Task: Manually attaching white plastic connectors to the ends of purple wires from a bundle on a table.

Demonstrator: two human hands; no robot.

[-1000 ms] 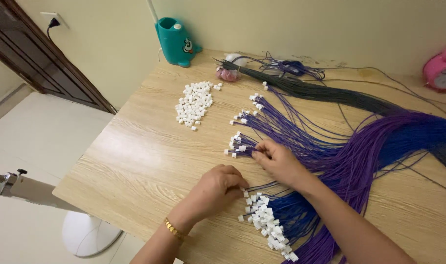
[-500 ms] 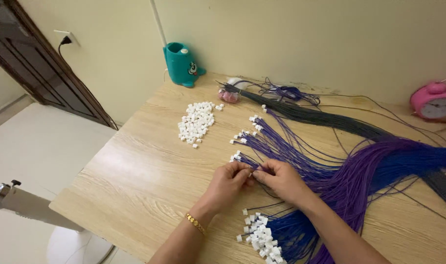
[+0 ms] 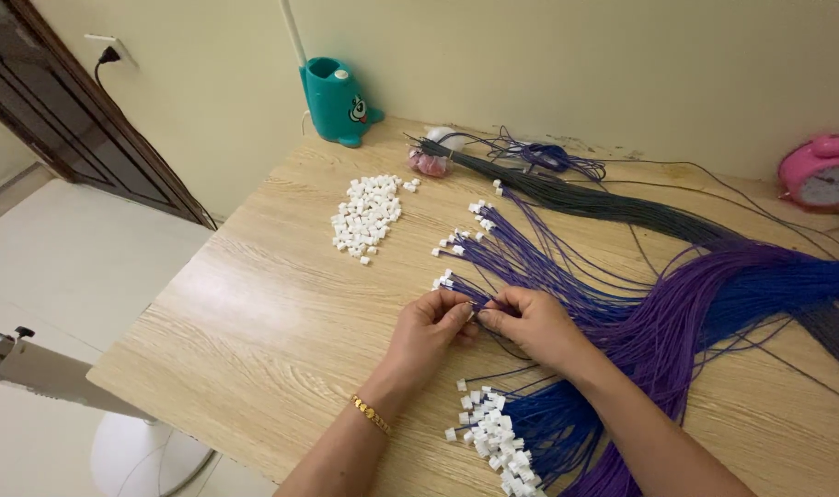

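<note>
Thin purple wires (image 3: 530, 267), pinched by left hand (image 3: 430, 329), right hand (image 3: 530, 324)

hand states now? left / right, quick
Left hand: fingers pinched shut on the purple wires, at their white-tipped ends.
Right hand: fingertips pinched on the same purple wires, meeting the left hand.

A light wooden table (image 3: 254, 322) against a wall carries a pile of small white connectors (image 3: 368, 217), fanned purple and blue wires (image 3: 677, 322) with white plugs, a dark wire bundle (image 3: 603, 204), a teal holder (image 3: 337, 101) and a pink alarm clock (image 3: 826, 173).
</note>
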